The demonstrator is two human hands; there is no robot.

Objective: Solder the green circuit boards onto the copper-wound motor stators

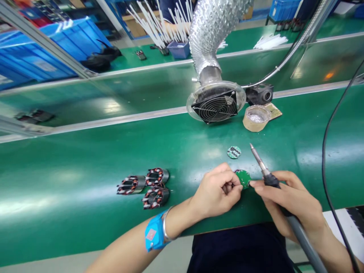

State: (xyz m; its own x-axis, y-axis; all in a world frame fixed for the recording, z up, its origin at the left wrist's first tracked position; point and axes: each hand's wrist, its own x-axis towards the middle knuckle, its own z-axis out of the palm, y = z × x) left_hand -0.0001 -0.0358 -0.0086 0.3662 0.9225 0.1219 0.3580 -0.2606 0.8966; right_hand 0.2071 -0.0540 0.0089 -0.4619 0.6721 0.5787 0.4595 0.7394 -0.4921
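While the right hand (292, 201) grips the soldering iron (271, 179), its tip (251, 148) jutting past the green circuit board (243, 177), the left hand (217, 191) pinches that board's edge over the bench (199, 151); tilting the iron (if hot) could burn the left hand or scar the second board (234, 152) nearby.

No readable text, brand or number; blue wristband (158, 229) on left wrist carries a reddish diamond mark (151, 234) with a pale border, any lettering in it too small to make out; blue bin (75, 40), upper left, has a pale label (42, 65), print blurred; small round circuit board (234, 152) on table (93, 155) shows pale markings, illegible
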